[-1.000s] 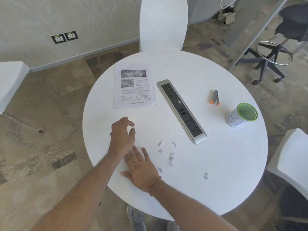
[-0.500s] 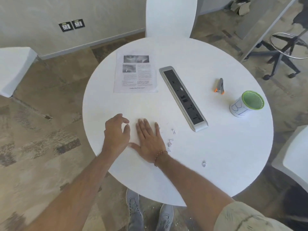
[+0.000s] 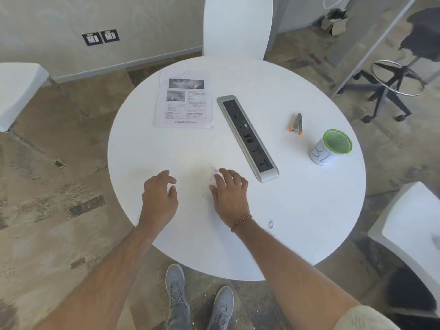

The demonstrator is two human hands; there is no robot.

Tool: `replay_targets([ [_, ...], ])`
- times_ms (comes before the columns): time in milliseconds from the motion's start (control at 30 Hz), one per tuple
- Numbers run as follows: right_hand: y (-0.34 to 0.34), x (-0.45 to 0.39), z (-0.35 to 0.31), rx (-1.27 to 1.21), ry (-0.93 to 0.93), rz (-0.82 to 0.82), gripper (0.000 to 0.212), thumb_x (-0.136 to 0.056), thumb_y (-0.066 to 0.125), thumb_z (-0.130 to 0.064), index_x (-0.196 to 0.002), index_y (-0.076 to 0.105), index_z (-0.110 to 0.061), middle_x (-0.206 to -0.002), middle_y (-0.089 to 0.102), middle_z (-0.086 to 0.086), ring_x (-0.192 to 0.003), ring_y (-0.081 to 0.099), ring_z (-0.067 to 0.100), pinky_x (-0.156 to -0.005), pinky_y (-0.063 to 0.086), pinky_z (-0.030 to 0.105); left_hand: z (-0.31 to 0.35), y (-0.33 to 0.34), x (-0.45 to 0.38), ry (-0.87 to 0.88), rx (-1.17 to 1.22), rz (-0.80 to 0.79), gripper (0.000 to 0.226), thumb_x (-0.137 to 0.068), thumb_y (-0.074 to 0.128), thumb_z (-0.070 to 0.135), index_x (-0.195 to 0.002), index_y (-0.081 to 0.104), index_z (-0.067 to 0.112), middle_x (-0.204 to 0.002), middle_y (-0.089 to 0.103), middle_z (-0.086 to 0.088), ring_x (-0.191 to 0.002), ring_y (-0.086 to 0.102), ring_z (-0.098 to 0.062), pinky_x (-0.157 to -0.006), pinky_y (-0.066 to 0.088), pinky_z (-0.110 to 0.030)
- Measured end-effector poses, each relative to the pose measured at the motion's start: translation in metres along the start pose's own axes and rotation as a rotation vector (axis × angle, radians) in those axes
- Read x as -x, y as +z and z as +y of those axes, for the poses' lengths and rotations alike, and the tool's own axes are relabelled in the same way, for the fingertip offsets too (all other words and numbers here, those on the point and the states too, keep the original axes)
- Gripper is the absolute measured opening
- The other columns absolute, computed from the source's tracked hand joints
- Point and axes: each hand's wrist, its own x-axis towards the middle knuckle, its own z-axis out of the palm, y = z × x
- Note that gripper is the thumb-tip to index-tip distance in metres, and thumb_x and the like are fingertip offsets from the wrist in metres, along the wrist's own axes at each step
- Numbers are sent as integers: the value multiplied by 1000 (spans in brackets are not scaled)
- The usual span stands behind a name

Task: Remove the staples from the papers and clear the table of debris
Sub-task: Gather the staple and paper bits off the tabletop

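Smooth matt white table (image 3: 309, 210); brushed metal power strip (image 3: 247, 136); printed paper (image 3: 183, 103).

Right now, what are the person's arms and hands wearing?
Both hands, the left hand and the right hand, are bare. A beaded bracelet circles the right wrist. A light beige sleeve covers the right upper arm; the left forearm is uncovered.

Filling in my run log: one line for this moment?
phase: sweeping debris | right hand: flat on table | left hand: cupped | stray scrap: uncollected

silver power strip (image 3: 247, 138) mid-table, green-rimmed cup (image 3: 331, 147) at right, white chair (image 3: 237, 27) beyond, grey shoes (image 3: 176, 287) below
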Motion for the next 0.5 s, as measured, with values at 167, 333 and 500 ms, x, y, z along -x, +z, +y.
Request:
replay_targets([
  [167,-10,26,-5,-83,-4,69,42,-73,40,5,-103,68,-7,-111,62,10,-91,55,33,-74,42,40,0,9,10,69,-114,-34,29,-96,54,5,-124,61,8,-141,58,-9,-137,43,-32,-107,41,-58],
  [333,-7,57,-11,-5,132,-54,43,-97,48,-23,-133,54,0,-146,48,17,-137,42,33,-108,37,50,-10,36,34,162,-518,-148,65,-104,38,39,-152,31,-5,-161,28,-26,-149,26,-42,-120,26,-57],
  [500,-4,85,-3,19,249,-158,61,-104,32,-39,-150,31,2,-161,24,19,-151,15,33,-120,15,51,-20,63,56,107,-645,-227,95,-94,6,69,-158,9,-2,-168,5,-21,-156,3,-35,-124,10,-58],
])
